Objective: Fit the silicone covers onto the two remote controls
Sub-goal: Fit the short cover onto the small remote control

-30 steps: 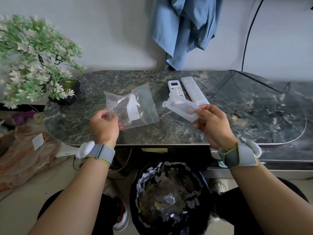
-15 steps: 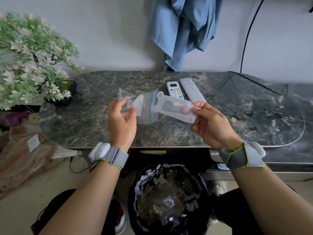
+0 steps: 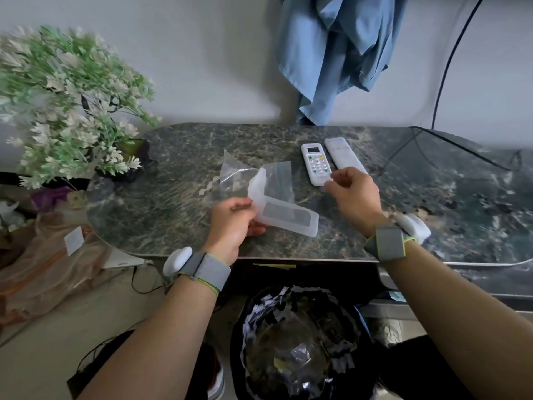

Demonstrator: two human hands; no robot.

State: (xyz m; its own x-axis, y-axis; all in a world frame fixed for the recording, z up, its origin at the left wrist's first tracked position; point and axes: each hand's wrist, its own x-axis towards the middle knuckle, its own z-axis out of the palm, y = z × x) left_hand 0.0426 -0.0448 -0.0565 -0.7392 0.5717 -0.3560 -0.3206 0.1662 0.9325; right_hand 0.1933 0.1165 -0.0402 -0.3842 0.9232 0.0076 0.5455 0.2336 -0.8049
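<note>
Holding: the left hand pinches the silicone cover and the plastic bag together over the table.
Reaching: the right hand, fingers curled and holding nothing, touches the bare remote.
Advice: drop the bag first, then slide the remote in squarely.
Unclear: the second remote looks already sleeved.

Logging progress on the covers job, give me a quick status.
Left hand holds silicone cover and plastic bag. Right hand at bare remote. Second remote already covered. Nothing in the way.
</note>
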